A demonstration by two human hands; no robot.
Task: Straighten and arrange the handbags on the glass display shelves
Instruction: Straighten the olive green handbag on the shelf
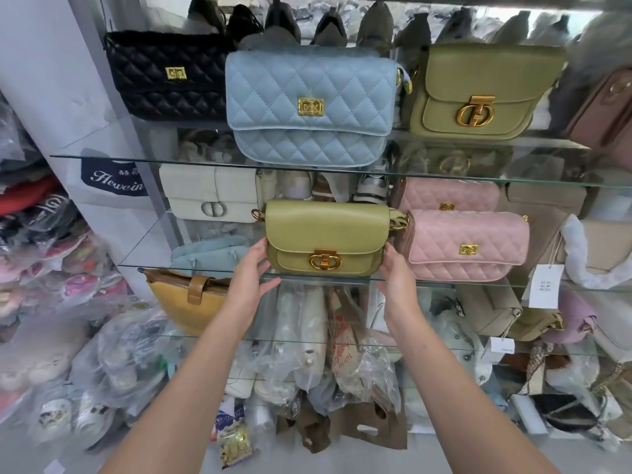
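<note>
Olive-green leather, smooth and probably slippery, the small flap handbag (326, 239) stood at the middle glass shelf's (205, 268) front edge. Left hand (251, 277) and right hand (396, 271) clasped its stiff ends, seemingly light.

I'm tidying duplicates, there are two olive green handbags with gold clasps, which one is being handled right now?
The smaller olive green handbag on the middle shelf, flanked by the left hand and right hand. The other olive bag stands untouched on the top shelf, right of the blue quilted bag.
</note>
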